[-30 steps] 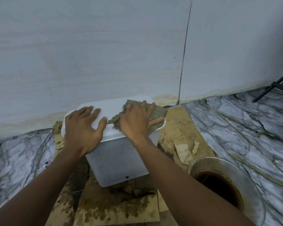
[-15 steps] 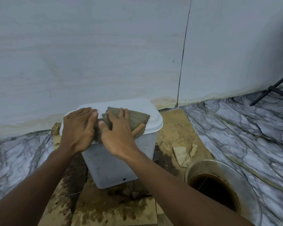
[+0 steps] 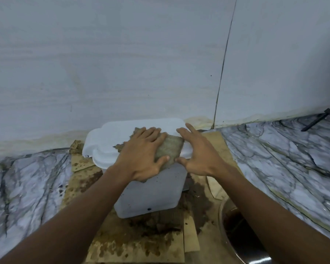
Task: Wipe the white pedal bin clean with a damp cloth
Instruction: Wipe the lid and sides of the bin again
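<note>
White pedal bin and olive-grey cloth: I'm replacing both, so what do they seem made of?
The white pedal bin looks like moulded plastic, smooth and matte: rounded seamless corners. The olive-grey cloth looks like coarse woven fabric, with a frayed edge; the fibre is unclear.

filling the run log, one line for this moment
step: lid wipe | left hand: flat on cloth | right hand: open at lid's right end

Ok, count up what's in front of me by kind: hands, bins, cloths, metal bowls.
Hands: 2 (left hand flat on the cloth, right hand at the lid's right edge)
White pedal bin: 1
Cloth: 1
Metal bowl: 1
Total: 5
</note>
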